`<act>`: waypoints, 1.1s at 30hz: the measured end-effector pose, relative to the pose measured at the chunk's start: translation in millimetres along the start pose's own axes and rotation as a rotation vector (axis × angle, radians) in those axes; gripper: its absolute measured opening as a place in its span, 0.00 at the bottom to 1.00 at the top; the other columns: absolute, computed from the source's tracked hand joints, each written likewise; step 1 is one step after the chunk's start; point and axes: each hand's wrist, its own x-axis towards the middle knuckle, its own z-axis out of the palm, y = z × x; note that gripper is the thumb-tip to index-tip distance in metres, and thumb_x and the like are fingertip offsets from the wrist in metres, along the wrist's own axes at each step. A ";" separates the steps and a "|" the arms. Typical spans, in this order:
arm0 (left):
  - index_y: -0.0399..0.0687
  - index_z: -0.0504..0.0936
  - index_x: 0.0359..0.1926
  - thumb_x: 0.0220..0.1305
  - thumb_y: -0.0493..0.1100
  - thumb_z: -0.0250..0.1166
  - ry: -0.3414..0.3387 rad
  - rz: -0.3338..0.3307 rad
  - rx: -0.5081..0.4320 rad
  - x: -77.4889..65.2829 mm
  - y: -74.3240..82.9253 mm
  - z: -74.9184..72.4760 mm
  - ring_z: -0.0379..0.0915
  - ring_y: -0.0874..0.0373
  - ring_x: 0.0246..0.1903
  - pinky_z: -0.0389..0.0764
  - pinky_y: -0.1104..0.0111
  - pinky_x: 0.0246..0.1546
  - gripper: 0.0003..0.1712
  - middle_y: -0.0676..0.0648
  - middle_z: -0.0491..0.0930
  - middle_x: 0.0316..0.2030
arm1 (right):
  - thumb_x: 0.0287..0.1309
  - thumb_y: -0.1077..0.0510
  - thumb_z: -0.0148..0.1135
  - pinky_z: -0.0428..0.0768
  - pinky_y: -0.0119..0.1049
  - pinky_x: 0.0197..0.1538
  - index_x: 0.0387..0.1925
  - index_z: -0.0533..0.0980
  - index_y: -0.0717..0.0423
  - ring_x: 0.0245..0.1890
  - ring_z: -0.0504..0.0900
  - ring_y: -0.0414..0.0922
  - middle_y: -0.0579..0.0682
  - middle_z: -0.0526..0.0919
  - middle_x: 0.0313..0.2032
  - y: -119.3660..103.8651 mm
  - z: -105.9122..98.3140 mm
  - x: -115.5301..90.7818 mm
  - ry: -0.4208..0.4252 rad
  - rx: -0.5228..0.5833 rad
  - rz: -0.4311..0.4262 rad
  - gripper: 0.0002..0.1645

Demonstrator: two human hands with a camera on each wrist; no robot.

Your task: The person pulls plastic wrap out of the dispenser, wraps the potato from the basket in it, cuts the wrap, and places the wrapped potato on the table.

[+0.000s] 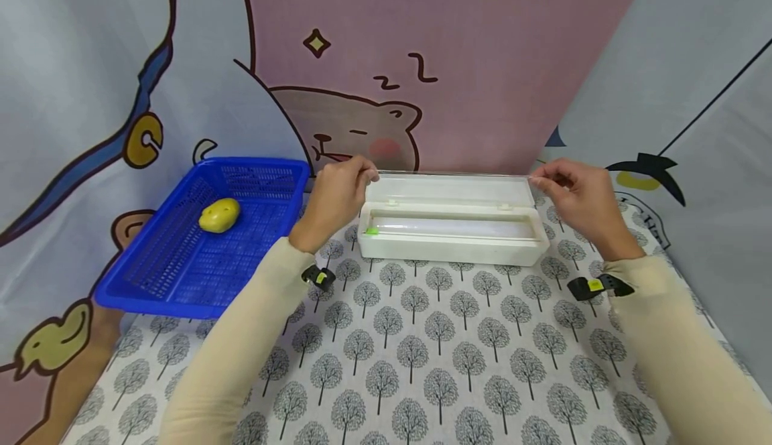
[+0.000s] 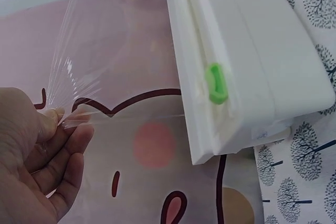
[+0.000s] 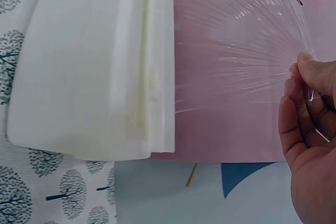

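The left hand (image 1: pixel 338 194) and right hand (image 1: pixel 580 196) pinched clear plastic film (image 3: pixel 247 61). It stretched from the white box (image 1: pixel 452 248).

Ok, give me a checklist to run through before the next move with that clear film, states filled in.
1. Left hand grip on the clear film: ok, thumb and fingers pinch it.
2. Right hand grip: ok, it pinches the film too.
3. Film smooth near the pinches: not ok, creases fan out from both hands.
4. Green slider clear of the fingers: ok, it sits at the left end of the white box.
5. Enough film left on the roll: cannot tell.
6. Yellow item out of the way: ok, it lies in the blue basket.
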 end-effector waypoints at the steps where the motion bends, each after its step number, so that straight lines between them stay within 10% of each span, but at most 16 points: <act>1: 0.34 0.88 0.44 0.83 0.36 0.64 0.004 0.002 -0.002 0.9 0.4 -0.5 0.85 0.49 0.27 0.86 0.58 0.32 0.10 0.40 0.92 0.39 | 0.73 0.64 0.73 0.67 0.24 0.29 0.43 0.89 0.59 0.30 0.72 0.39 0.55 0.87 0.35 -0.9 -1.1 1.1 0.002 0.002 0.000 0.02; 14: 0.34 0.89 0.45 0.83 0.37 0.64 0.030 0.011 0.004 15.2 6.8 -10.3 0.91 0.47 0.38 0.90 0.53 0.45 0.11 0.40 0.92 0.41 | 0.74 0.65 0.71 0.66 0.25 0.31 0.45 0.88 0.61 0.31 0.71 0.41 0.54 0.86 0.36 -8.5 -10.2 8.8 0.015 -0.014 -0.012 0.03; 33: 0.34 0.88 0.45 0.83 0.37 0.63 0.106 0.018 -0.029 27.4 6.8 -27.2 0.83 0.49 0.28 0.83 0.55 0.34 0.11 0.40 0.91 0.37 | 0.73 0.65 0.73 0.65 0.25 0.29 0.45 0.89 0.60 0.30 0.72 0.39 0.36 0.83 0.32 -24.0 -21.4 32.1 0.033 0.011 -0.024 0.03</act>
